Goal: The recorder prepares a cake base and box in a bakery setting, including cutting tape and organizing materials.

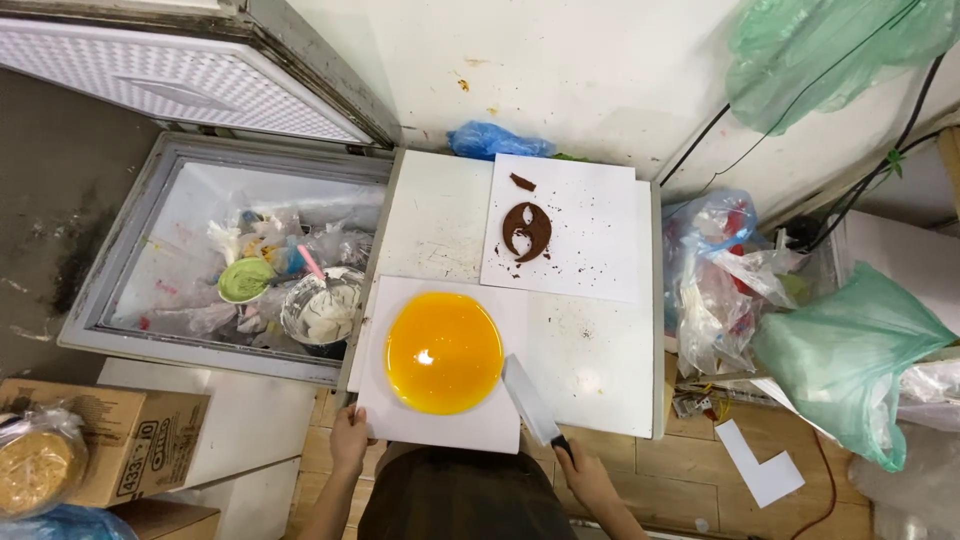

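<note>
A glossy orange round cake (443,352) sits on a white square board (400,415) at the near edge of a white counter (600,350). My left hand (349,440) grips the board's near left corner. A wide flat blade, a scraper (529,402), is held in my right hand (585,473); its blade rests on the board just right of the cake. Farther back lies a second white board (590,250) with a brown chocolate cut-out (527,230) and crumbs on it.
An open chest freezer (130,270) on the left holds bowls and bags, its lid (180,75) raised. Plastic bags (720,280) and a green bag (850,360) crowd the right. A cardboard box (130,440) stands at lower left. A blue bag (495,140) lies against the wall.
</note>
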